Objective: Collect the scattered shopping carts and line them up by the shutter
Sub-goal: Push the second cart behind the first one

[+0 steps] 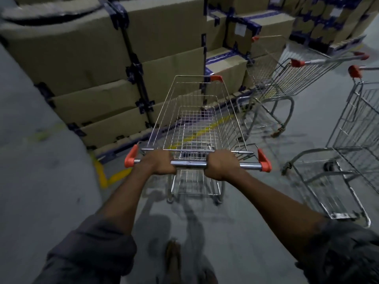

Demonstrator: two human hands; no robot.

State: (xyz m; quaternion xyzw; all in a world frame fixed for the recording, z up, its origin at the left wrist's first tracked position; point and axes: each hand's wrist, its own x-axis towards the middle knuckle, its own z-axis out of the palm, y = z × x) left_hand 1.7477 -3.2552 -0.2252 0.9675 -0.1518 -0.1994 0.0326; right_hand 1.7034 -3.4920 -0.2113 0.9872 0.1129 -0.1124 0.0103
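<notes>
A small wire shopping cart (194, 124) with orange handle caps stands right in front of me, its basket empty. My left hand (159, 161) grips the chrome handle bar (188, 163) left of its middle. My right hand (222, 165) grips the same bar right of its middle. A second cart (281, 83) stands ahead to the right, tilted against the boxes. A third cart (354, 128) is at the right edge, only partly in view. No shutter shows in this view.
Stacked cardboard boxes (86, 64) with dark blue strapping fill the left and back. More boxes (328, 19) stand at the far right. Yellow floor lines (106, 177) run along the stack's foot. Grey concrete floor (41, 181) lies to the left and behind the cart.
</notes>
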